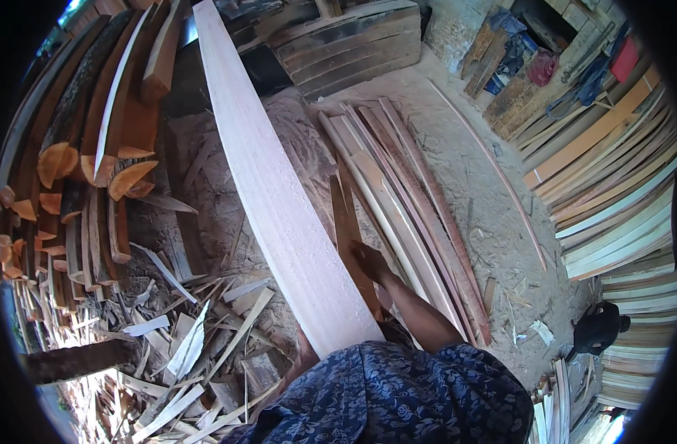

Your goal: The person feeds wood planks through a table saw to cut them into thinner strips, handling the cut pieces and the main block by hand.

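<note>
A long pale plank runs from the top middle down to my blue patterned shirt. My left hand is at the plank's lower left edge, mostly hidden by plank and shirt, so I cannot see its fingers. To the right of the plank, my right hand grips a narrower brown board, its fingers closed on it. Just beyond that board, several long strips lie side by side on the dusty floor.
Stacked slabs with bark fill the left, above scattered offcuts. Strips are piled along the right, near a black object. A wooden panel structure stands at the back, beside hanging cloths. A thin stick lies on the floor.
</note>
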The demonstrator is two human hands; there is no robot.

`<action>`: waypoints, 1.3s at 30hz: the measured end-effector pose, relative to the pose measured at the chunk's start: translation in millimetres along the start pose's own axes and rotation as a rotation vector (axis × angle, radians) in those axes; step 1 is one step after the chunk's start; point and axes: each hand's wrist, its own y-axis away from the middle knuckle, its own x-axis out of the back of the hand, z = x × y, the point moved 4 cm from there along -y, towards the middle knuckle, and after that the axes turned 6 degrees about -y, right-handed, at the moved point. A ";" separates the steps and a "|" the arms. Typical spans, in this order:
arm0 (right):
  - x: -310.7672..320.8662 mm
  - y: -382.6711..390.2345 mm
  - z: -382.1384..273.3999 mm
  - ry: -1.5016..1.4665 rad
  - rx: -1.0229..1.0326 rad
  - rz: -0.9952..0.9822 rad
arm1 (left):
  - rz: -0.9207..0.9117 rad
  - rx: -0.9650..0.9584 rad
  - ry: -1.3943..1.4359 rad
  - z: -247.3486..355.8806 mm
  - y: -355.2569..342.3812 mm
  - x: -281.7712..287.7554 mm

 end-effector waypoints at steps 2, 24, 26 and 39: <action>-54.2 -17.0 -4.0 -0.553 -0.020 -0.122 | 0.055 -0.021 -0.080 6.2 -0.2 -8.1; -9.5 -11.1 -59.6 -0.460 -0.632 -0.055 | 0.156 0.038 0.161 43.8 -90.2 0.9; -1.2 -45.0 -77.8 -0.437 -0.644 -0.035 | 0.187 0.032 0.114 76.5 -112.5 -2.0; -48.8 -372.4 -213.8 -0.384 -0.500 -0.169 | 0.434 -0.229 -0.290 370.7 -292.3 52.6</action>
